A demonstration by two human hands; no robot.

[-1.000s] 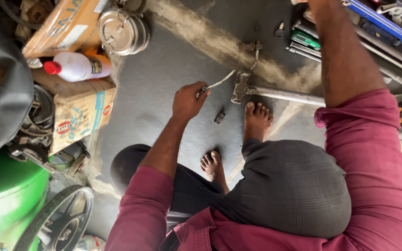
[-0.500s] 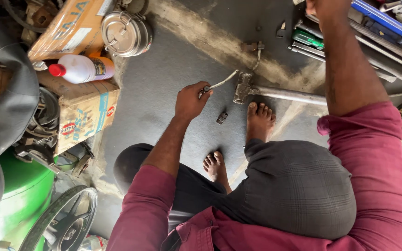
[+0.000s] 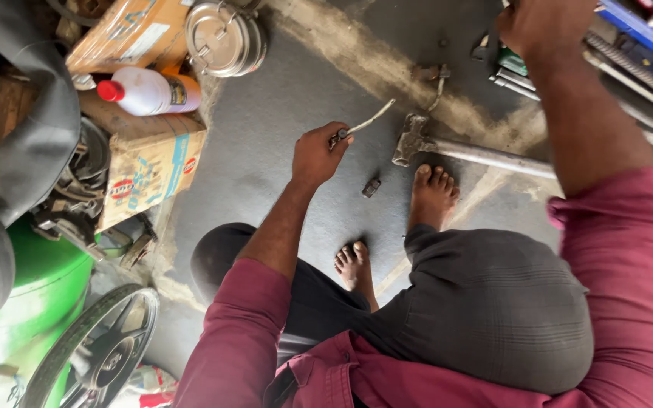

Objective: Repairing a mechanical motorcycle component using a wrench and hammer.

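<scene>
Left hand (image 3: 317, 155) fisted around thin metal rod (image 3: 368, 122), right hand (image 3: 542, 26) among tools

This is a vehicle repair workshop, seen from above a stained concrete floor (image 3: 281, 151). At the left edge lie dark tyres (image 3: 9, 151), with a steering wheel (image 3: 103, 351) at lower left beside a green drum (image 3: 35, 287). Worn cardboard boxes (image 3: 149, 166) and a white bottle with a red cap (image 3: 149, 91) sit at upper left. Metal tools and rods (image 3: 629, 68) crowd the upper right, and a long metal bar (image 3: 485, 157) lies on the floor.
</scene>
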